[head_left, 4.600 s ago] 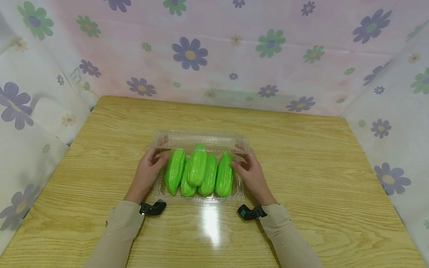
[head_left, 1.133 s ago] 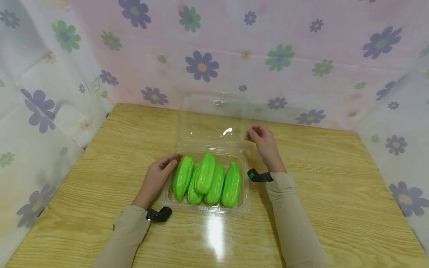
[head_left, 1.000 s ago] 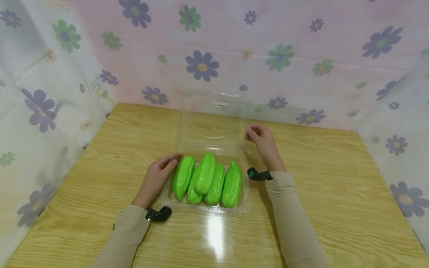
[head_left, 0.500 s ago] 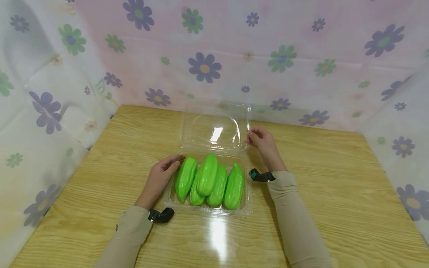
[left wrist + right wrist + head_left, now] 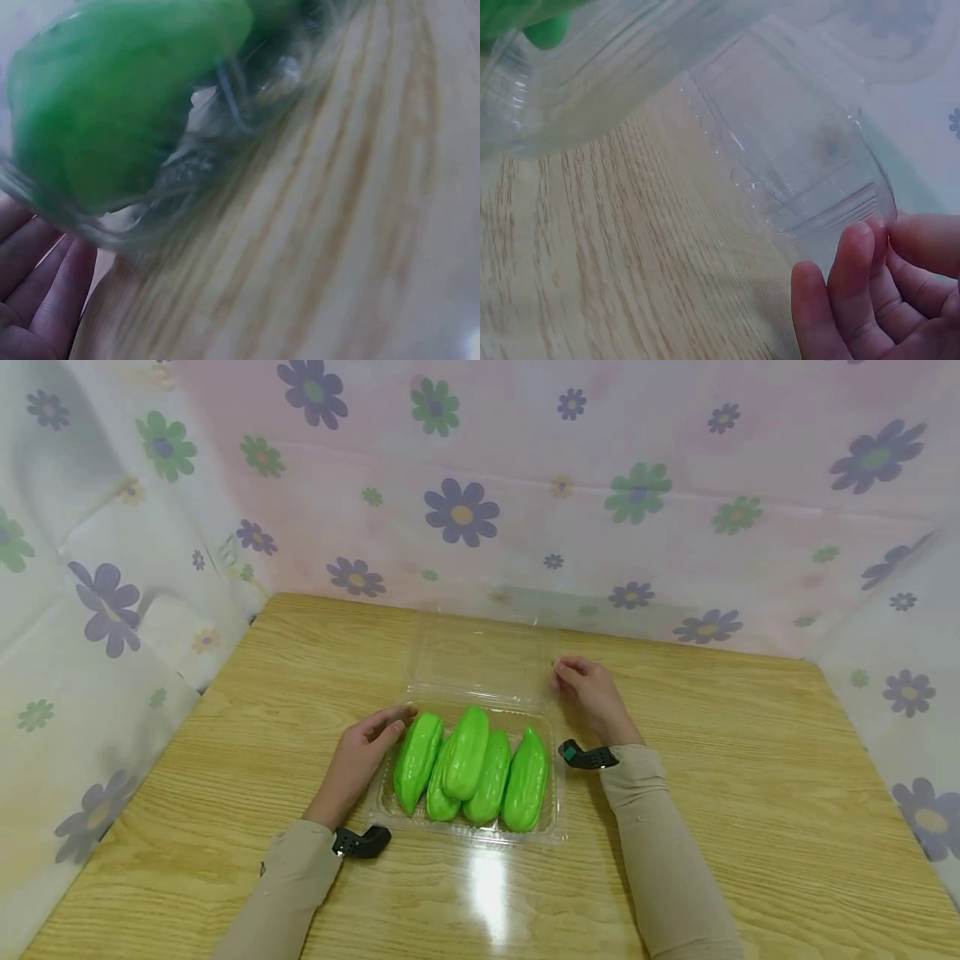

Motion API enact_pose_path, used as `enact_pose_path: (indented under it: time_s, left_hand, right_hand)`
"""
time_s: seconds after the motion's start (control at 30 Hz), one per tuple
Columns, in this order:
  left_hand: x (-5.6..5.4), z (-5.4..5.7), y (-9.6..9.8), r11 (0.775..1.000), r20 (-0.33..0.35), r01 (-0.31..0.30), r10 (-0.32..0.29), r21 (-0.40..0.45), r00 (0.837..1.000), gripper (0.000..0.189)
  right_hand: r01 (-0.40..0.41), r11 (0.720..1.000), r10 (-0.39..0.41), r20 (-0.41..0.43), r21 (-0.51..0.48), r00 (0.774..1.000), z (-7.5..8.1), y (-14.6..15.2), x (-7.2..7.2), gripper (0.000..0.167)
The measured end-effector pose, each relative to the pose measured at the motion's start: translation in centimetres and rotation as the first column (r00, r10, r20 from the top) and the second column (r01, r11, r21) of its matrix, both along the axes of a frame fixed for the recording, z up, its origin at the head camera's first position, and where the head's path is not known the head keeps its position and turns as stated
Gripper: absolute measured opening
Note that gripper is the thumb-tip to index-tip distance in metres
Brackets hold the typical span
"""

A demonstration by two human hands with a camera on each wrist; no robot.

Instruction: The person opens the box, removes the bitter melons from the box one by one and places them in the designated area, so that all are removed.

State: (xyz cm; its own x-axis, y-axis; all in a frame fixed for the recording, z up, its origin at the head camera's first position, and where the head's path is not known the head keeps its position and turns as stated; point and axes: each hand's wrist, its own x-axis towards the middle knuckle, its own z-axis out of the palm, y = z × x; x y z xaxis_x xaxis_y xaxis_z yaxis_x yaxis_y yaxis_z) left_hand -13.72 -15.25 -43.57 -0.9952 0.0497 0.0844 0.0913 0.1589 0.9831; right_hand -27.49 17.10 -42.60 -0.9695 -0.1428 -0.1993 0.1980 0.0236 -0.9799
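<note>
A clear plastic clamshell box [image 5: 468, 837] stands at the middle of the table, its lid [image 5: 480, 656] tilted far back. Several glossy, ridged green gourds [image 5: 523, 781] lie inside, one gourd [image 5: 467, 756] on top of others. My right hand [image 5: 592, 693] pinches the lid's side edge; in the right wrist view, thumb and fingertips of the right hand [image 5: 885, 285] meet at that edge. My left hand [image 5: 358, 764] lies along the box's left side. Its fingers [image 5: 60, 292] are fairly straight at the rim in the left wrist view, apparently touching it.
The wooden table [image 5: 720, 827] extends around the box. Flower-print cloth [image 5: 540, 485] hangs behind and along both sides. Black wrist straps [image 5: 362, 842] sit on both wrists.
The lid, at first raised with both hands at it, has swung back and lately dropped lower behind the box. My right hand moved back with it; my left stayed at the box's left side.
</note>
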Motion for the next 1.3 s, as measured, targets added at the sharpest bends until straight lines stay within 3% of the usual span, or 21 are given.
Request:
enact_pose_path:
  time_s: [0.13,0.27,1.1,1.3]
  left_hand:
    - [-0.4,-1.0,-0.2,1.000,-0.010,-0.004,0.004,-0.012,1.000,0.033]
    - [-0.5,-1.3,-0.2,1.000,-0.033,-0.006,0.005,-0.015,0.999,0.033]
    - [-0.6,-1.5,-0.3,1.000,-0.015,-0.013,0.012,-0.026,1.000,0.036]
    - [-0.4,-1.3,-0.4,0.999,-0.014,-0.014,0.014,-0.041,1.000,0.035]
  right_hand:
    - [-0.025,0.999,0.025,0.020,-0.030,0.999,-0.2,0.2,-0.1,0.040]
    - [-0.058,0.994,0.063,0.054,-0.095,0.997,-0.3,0.3,0.0,0.040]
    - [-0.040,0.986,0.054,0.078,-0.164,0.995,-0.1,0.4,0.4,0.039]
    - [-0.040,0.977,0.060,0.090,-0.208,0.994,-0.2,0.8,0.4,0.049]
